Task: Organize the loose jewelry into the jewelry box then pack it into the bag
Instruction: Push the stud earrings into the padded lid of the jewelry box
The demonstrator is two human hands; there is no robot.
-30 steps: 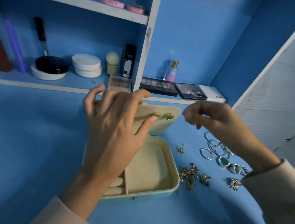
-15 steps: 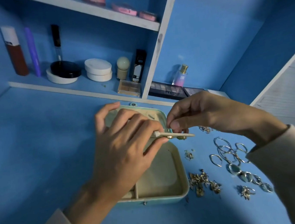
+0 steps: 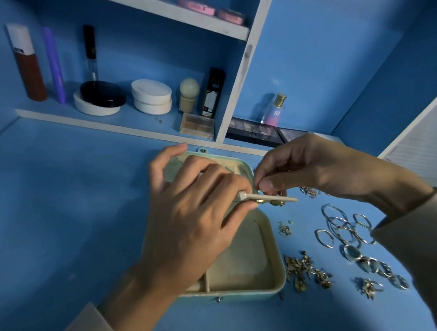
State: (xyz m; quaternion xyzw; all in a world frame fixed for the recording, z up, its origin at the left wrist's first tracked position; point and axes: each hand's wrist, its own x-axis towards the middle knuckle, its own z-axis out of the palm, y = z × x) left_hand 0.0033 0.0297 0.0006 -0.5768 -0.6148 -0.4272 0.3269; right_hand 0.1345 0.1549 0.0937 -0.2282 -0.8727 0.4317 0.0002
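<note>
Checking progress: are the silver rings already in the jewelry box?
No, the silver rings lie on the desktop beside the jewelry box.

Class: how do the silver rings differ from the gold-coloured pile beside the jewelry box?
Colour: the silver rings are pale and shiny, the gold-coloured pile brassy. Shape: the silver rings are open loops spread out, the gold-coloured pile small pieces heaped together. Place: the gold-coloured pile lies near the jewelry box, the silver rings farther right. Both lie loose on the tabletop, outside the box.

Dim bluish light, soft shadows, wide-angle bending at edges, top-right corner blurred.
</note>
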